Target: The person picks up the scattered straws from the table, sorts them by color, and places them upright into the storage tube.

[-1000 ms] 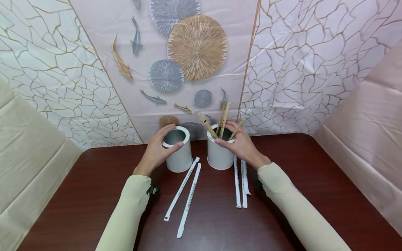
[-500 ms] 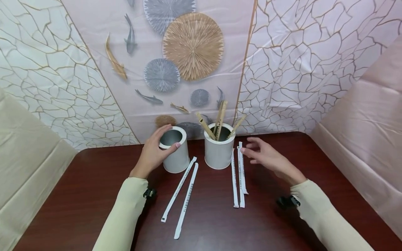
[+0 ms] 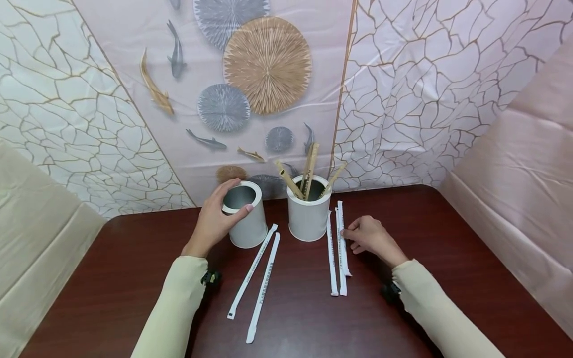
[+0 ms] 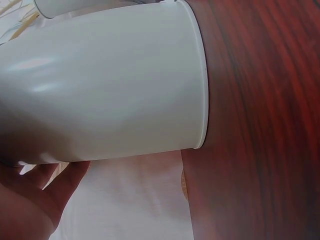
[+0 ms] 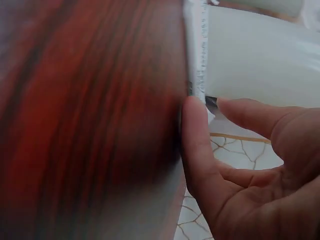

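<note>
My left hand (image 3: 209, 221) grips the left grey-white can (image 3: 250, 226) by its rim, thumb at the front and fingers round the far side. The inside of that can looks bare. My right hand (image 3: 372, 239) is low over the table, its fingertips at the rightmost of several white paper-wrapped straws (image 3: 342, 219). In the right wrist view, the index finger (image 5: 196, 125) touches the straw wrapper (image 5: 199, 55), with a small gap to the thumb. A second can (image 3: 308, 221), standing between the hands, holds several tan, straw-like sticks (image 3: 310, 169), some printed.
Two more white wrapped straws (image 3: 264, 286) lie slanted in front of the left can. The dark red-brown table (image 3: 295, 318) ends at a patterned cloth backdrop (image 3: 385, 99). Plain cloth (image 3: 515, 209) hangs at the right side.
My right hand has left the right can, moved right, then come down to the white straws beside it. My left hand stays on the left can. The head view has turned slightly right.
</note>
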`<control>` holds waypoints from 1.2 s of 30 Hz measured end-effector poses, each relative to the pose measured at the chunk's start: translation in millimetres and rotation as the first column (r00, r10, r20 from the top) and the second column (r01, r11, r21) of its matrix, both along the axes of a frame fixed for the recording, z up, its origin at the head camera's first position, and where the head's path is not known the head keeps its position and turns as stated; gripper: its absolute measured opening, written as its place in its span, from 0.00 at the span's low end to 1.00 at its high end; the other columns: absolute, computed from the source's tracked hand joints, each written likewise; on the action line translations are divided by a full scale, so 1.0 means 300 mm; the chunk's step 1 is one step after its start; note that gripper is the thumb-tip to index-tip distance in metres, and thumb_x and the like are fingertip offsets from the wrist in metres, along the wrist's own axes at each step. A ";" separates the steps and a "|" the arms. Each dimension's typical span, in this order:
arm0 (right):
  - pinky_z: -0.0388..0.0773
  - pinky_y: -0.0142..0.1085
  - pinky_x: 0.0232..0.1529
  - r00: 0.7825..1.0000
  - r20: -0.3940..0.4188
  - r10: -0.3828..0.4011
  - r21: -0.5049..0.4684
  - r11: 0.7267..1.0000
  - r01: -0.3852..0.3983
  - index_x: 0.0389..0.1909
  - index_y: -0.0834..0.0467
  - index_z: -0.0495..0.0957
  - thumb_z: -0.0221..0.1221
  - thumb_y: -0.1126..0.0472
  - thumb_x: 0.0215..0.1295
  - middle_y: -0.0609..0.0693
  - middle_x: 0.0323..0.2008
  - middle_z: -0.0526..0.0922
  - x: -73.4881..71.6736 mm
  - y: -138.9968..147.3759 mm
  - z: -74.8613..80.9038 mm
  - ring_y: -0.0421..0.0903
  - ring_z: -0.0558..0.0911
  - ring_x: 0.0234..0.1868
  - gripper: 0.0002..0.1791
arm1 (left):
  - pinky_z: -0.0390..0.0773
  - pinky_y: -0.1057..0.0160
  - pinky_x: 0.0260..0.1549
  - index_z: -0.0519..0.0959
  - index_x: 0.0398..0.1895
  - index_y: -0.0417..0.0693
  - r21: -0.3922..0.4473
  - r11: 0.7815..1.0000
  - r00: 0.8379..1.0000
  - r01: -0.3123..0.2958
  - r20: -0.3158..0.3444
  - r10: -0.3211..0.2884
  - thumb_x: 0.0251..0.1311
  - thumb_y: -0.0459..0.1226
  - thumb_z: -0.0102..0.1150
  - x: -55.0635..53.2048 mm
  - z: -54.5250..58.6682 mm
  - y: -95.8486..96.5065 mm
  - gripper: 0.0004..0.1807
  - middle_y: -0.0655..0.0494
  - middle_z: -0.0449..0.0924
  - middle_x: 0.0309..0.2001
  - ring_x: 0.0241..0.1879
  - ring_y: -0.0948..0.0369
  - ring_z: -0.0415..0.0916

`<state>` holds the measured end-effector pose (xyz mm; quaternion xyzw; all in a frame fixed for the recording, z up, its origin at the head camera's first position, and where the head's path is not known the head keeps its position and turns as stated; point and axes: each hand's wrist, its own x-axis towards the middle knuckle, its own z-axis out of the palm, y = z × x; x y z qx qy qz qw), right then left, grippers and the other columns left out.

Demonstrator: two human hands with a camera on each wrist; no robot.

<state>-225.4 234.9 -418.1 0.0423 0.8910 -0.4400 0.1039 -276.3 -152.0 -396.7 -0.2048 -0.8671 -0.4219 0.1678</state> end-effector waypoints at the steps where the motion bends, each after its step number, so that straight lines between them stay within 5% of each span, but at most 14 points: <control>1: 0.87 0.38 0.29 1.000 -0.006 -0.001 0.038 0.999 0.002 0.43 0.71 0.81 0.64 0.62 0.72 0.60 0.34 0.86 -0.008 -0.010 -0.002 0.44 0.86 0.25 0.13 | 0.71 0.41 0.64 0.72 0.76 0.53 0.003 1.000 1.000 -0.001 -0.001 0.001 0.62 0.52 0.74 0.001 0.000 -0.002 0.40 0.57 0.70 0.75 0.71 0.51 0.70; 7: 0.84 0.38 0.26 0.999 -0.026 0.040 0.271 0.962 -0.032 0.26 0.65 0.82 0.59 0.67 0.69 0.55 0.21 0.83 -0.031 -0.042 0.014 0.44 0.84 0.18 0.11 | 0.71 0.42 0.65 0.72 0.76 0.53 0.014 1.000 1.000 0.008 -0.006 -0.008 0.61 0.51 0.74 -0.002 0.002 0.001 0.40 0.57 0.71 0.75 0.71 0.51 0.70; 11: 0.82 0.38 0.27 0.998 0.016 0.059 0.352 0.934 -0.061 0.26 0.64 0.77 0.60 0.65 0.71 0.56 0.20 0.82 -0.045 -0.045 0.031 0.45 0.84 0.17 0.12 | 0.71 0.42 0.66 0.72 0.76 0.53 0.019 1.000 1.000 0.013 0.002 -0.013 0.61 0.52 0.74 -0.004 0.007 0.007 0.41 0.57 0.70 0.75 0.72 0.52 0.69; 20: 0.86 0.39 0.35 0.997 0.074 0.008 0.263 0.964 -0.028 0.27 0.64 0.81 0.65 0.54 0.70 0.55 0.22 0.85 -0.070 -0.018 0.022 0.44 0.87 0.19 0.18 | 0.71 0.42 0.65 0.72 0.76 0.55 0.011 1.000 1.000 -0.009 0.014 0.009 0.61 0.53 0.74 0.000 0.001 -0.007 0.41 0.59 0.70 0.75 0.72 0.53 0.69; 27: 0.88 0.40 0.33 1.000 0.001 -0.026 -0.001 1.000 0.026 0.40 0.73 0.83 0.56 0.69 0.69 0.60 0.34 0.85 -0.040 0.023 0.022 0.44 0.86 0.26 0.11 | 0.71 0.43 0.65 0.72 0.76 0.54 0.021 1.000 1.000 -0.004 0.020 0.004 0.60 0.53 0.75 -0.002 0.004 -0.002 0.42 0.59 0.70 0.75 0.71 0.53 0.70; 36: 0.88 0.41 0.30 0.999 -0.043 -0.015 -0.014 1.000 0.015 0.42 0.71 0.80 0.61 0.64 0.74 0.63 0.37 0.84 -0.033 -0.008 0.020 0.47 0.87 0.26 0.10 | 0.71 0.41 0.65 0.72 0.76 0.55 0.028 1.000 1.000 0.002 0.031 -0.002 0.60 0.52 0.76 0.001 0.007 0.000 0.41 0.59 0.70 0.75 0.71 0.52 0.70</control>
